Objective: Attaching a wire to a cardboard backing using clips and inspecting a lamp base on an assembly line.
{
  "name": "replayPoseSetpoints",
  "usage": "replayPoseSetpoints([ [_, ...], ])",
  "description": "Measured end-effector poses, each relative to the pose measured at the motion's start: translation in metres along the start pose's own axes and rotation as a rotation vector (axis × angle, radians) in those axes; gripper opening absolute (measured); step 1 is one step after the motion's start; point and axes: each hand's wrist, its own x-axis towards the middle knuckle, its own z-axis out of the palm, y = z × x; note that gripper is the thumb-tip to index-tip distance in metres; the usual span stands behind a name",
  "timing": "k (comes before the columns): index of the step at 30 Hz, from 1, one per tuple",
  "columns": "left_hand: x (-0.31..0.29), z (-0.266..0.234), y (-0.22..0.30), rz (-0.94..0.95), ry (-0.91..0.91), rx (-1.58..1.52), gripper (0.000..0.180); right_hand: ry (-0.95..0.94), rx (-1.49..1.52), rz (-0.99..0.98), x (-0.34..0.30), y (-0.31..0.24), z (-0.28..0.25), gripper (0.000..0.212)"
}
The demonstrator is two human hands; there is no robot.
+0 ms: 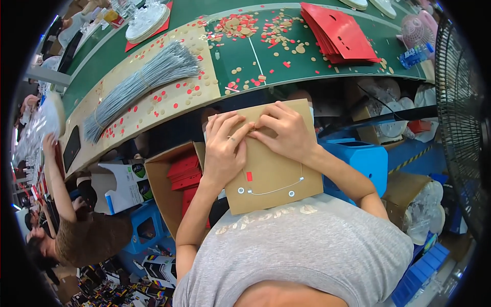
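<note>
A brown cardboard sheet (271,176) leans on my lap against my grey shirt. Across its lower part runs a thin pale wire (276,190), fixed between two small white tabs, with two round eyelets below and a small red patch at the left. My left hand (225,146) lies on the upper left of the sheet, its thumb and forefinger bent toward the middle. From the other side my right hand (286,130) pinches at the same spot near the upper edge. The fingertips meet there, and whatever sits between them is too small to make out.
Ahead, the green table (240,56) carries a bundle of grey wires (146,84), scattered red and tan discs (235,25), and stacked red sheets (340,33). A black fan (458,123) stands right, near a blue stool (358,158). An open carton (163,174) and a co-worker (76,225) are left.
</note>
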Motion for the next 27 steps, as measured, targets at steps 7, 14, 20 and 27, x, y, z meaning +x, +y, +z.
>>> replayPoseSetpoints([
  [7, -0.004, -0.003, -0.002, 0.053, -0.076, -0.018, 0.044, -0.079, 0.148, 0.047, 0.003, 0.022, -0.008, 0.015],
  [14, -0.005, -0.007, 0.002, 0.133, -0.169, 0.024, 0.043, -0.431, 0.229, 0.085, 0.045, 0.043, -0.021, 0.022],
  [20, -0.004, -0.001, 0.003, 0.125, -0.165, 0.037, 0.042, -0.761, 0.432, 0.319, 0.07, 0.067, -0.014, 0.047],
  [27, 0.003, 0.0, 0.012, 0.197, -0.188, 0.188, 0.037, -0.969, 0.348, 0.495, 0.085, 0.074, -0.016, 0.057],
])
